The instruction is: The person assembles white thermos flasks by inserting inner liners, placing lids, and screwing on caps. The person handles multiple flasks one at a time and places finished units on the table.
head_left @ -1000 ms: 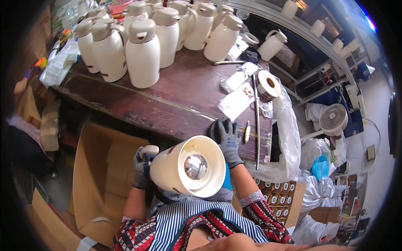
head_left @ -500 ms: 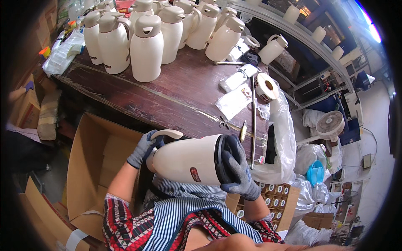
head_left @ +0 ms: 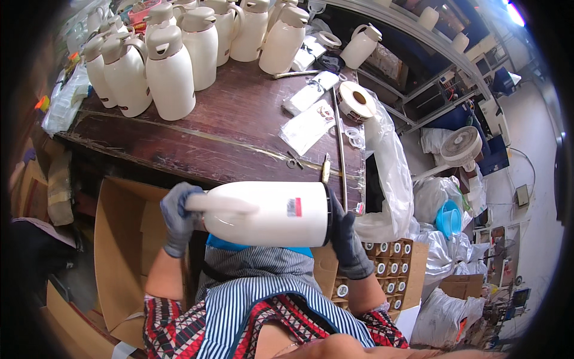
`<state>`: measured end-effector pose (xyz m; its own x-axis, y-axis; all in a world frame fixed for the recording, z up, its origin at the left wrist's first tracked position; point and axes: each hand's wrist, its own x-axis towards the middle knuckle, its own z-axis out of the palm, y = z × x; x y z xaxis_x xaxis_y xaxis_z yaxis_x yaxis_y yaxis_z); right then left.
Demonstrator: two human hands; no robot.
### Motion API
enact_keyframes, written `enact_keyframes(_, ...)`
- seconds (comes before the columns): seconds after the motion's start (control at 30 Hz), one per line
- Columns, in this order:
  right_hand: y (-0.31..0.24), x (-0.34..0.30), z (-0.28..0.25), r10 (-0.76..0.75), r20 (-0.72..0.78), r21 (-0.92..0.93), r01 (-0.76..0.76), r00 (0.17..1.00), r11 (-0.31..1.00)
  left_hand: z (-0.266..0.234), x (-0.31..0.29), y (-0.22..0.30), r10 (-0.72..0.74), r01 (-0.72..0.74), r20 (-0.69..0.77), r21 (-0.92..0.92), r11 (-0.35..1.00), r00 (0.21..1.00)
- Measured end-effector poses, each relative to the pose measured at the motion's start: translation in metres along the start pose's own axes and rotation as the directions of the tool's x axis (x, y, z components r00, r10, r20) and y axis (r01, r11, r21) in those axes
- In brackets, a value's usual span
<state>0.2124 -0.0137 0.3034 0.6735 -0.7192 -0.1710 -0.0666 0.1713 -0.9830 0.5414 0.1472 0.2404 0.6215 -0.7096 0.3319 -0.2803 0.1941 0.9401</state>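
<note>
A cream thermos jug [head_left: 269, 224] lies sideways in the air in front of me, its handle side facing up and a small red-and-grey sticker on its wall. My left hand [head_left: 180, 216], in a grey-blue glove, grips the lid end by the handle. At the other end, the black base rests against the palm of my gloved right hand [head_left: 347, 242], whose fingers wrap the rim. Several similar jugs [head_left: 170, 81] stand upright on the dark wooden table [head_left: 233, 125] at the far left.
An open cardboard box [head_left: 128, 239] stands at my left. To my right is a divided carton [head_left: 391, 266] with several round-topped items. A label roll [head_left: 356, 102], a metal rod [head_left: 340, 149], scissors [head_left: 294, 160] and a yellow-handled knife [head_left: 326, 169] lie on the table.
The jug has been turned about its long axis: the handle has swung toward me and the sticker side has come up. Both hands keep hold, and my view has shifted a little right.
</note>
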Motion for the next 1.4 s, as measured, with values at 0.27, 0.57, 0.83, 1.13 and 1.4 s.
enact_keyframes(0.27,0.049,0.007,-0.042,-0.257,-0.001,-0.327,0.243,0.966,0.913,0.033,0.008,0.027,0.213,-0.244,0.19,0.154,0.958,0.958)
enact_keyframes(0.57,0.059,-0.042,-0.057,-0.397,-0.084,-0.333,0.35,0.914,0.875,0.068,-0.005,0.047,0.312,-0.354,0.269,0.122,0.927,0.911)
enact_keyframes(0.83,0.054,-0.038,-0.074,0.098,-0.166,0.495,-0.002,0.981,0.869,0.087,-0.02,0.047,0.168,-0.207,0.243,0.144,0.968,0.955)
enact_keyframes(1.13,0.092,-0.047,-0.062,-0.208,-0.393,0.416,0.375,0.896,0.828,0.095,-0.019,0.065,0.306,-0.365,0.317,0.146,0.919,0.897)
enact_keyframes(1.4,0.112,-0.067,-0.055,-0.509,-0.282,-0.392,0.387,0.813,0.835,0.085,-0.018,0.062,0.142,-0.177,0.296,0.096,0.979,0.945)
